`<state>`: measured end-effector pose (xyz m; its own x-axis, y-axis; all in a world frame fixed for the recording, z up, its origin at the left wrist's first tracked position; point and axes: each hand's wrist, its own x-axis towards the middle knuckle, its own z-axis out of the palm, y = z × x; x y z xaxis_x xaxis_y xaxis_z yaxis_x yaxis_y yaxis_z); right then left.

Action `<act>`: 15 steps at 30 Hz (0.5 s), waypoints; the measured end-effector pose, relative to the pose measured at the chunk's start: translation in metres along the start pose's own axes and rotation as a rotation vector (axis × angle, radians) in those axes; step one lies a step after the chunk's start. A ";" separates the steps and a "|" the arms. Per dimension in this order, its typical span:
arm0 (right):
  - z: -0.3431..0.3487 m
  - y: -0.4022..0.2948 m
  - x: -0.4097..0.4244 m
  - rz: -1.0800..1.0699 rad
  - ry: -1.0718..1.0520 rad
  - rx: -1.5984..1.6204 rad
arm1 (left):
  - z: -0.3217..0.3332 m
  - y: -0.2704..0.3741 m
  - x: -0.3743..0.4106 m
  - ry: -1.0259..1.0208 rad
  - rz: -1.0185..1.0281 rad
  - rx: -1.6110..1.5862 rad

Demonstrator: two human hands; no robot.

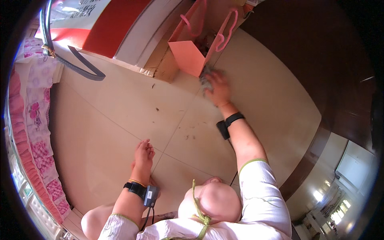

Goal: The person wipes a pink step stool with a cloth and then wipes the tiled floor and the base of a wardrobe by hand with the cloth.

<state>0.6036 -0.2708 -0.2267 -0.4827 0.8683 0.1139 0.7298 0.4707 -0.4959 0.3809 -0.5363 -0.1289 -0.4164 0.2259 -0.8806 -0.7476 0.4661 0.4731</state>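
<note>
My right hand (219, 87) reaches forward, low over the tiled floor (120, 108), beside the near corner of a pink paper gift bag (187, 57). Motion blurs it. Its fingers curve over a grey crumpled clump (206, 79), perhaps a cloth. The bag stands with its top open, and dark contents show dimly inside. Closer to my body, my left hand (144, 153) hovers with loosely curled fingers. I see nothing in it, but its palm is turned out of sight. Dark bits of debris (157, 109) lie scattered on the tiles between the hands and the bag.
Left of the bag stands a red and white printed carton (117, 33), with brown cardboard beside it. A grey strap (87, 75) hangs at upper left. Floral fabric (39, 120) borders the left side. Dark brown furniture (300, 54) rises on the right. My bent knees are below.
</note>
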 end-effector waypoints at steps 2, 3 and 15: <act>0.014 -0.032 -0.015 -0.059 -0.046 0.019 | 0.002 0.000 0.002 0.003 -0.009 0.002; 0.020 -0.047 -0.027 -0.167 -0.083 0.083 | 0.002 -0.001 0.003 0.004 -0.012 -0.002; 0.028 -0.085 0.020 -0.036 0.135 0.055 | -0.022 0.004 0.007 0.011 -0.053 -0.108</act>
<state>0.5186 -0.2982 -0.2070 -0.4361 0.8658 0.2453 0.6835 0.4960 -0.5355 0.3633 -0.5520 -0.1326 -0.3802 0.1942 -0.9043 -0.8199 0.3817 0.4266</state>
